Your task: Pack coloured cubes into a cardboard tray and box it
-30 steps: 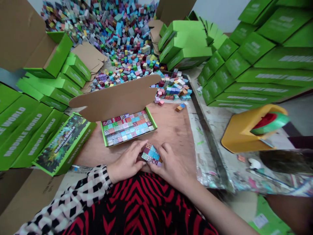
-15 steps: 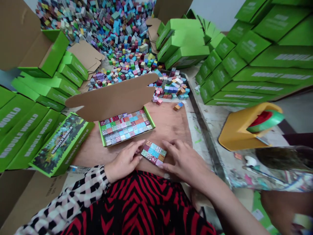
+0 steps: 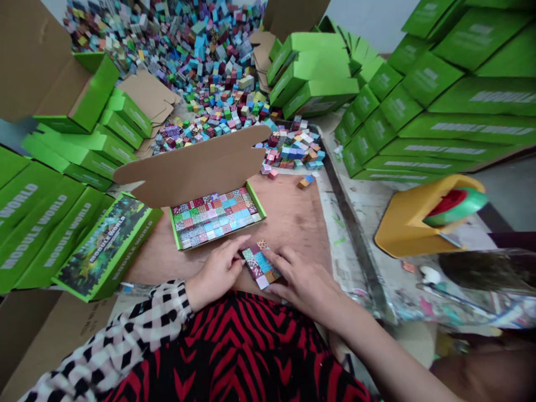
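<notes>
A flat, squarish group of small patterned cubes [image 3: 260, 264] lies on the brown board near my lap. My right hand [image 3: 305, 283] grips its right side, with the fingers over the upper right edge and the thumb near the lower corner. At the left side, my left hand [image 3: 215, 273] holds the group's edge with thumb and forefinger. Just beyond stands an open green box [image 3: 179, 241] with its cardboard lid [image 3: 201, 167] raised. Rows of patterned cubes [image 3: 218, 215] fill that box.
A closed green box [image 3: 98, 245] lies at the left beside more green boxes [image 3: 37, 223]. Loose cubes [image 3: 218, 72] are heaped at the back. Stacked green boxes [image 3: 452, 117] and a yellow tape holder [image 3: 402, 218] stand right. Two loose cubes [image 3: 305, 181] lie on the board [image 3: 293, 215].
The group of cubes has turned between my hands. My right hand has moved left and closed in on its right side; my left hand has shifted slightly right.
</notes>
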Tool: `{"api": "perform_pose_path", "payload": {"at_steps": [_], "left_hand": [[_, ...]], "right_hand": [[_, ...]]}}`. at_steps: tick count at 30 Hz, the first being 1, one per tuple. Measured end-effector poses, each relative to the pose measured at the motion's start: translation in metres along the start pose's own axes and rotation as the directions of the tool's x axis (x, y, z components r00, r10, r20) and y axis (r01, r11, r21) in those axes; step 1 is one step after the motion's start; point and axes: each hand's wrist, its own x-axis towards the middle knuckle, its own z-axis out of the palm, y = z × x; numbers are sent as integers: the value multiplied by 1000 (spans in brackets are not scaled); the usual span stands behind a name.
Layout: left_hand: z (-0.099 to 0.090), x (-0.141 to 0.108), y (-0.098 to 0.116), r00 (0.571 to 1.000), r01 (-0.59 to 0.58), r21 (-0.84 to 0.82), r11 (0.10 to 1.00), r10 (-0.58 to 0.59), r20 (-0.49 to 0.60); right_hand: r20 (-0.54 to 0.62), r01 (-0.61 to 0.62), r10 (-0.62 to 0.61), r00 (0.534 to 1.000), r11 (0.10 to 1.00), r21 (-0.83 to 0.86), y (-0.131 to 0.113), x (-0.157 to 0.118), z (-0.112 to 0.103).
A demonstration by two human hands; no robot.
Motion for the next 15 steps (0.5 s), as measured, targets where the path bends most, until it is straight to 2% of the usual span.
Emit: {"api": "perform_pose_path", "payload": {"at_steps": [7,12,15], "left_hand": [[0,0,6,997,46,-5,999,-46,-56],[7,4,0,991,123,-66,990,-126,-54],[9,8,-4,983,167,-78,983,-172,-66]], "right_hand": [[-136,23,-17,991,999,44,8,4,1],[-58,66,-60,996,993,102,8,17,3],[-51,107,-101,994,988,115,9,22,11]]}}
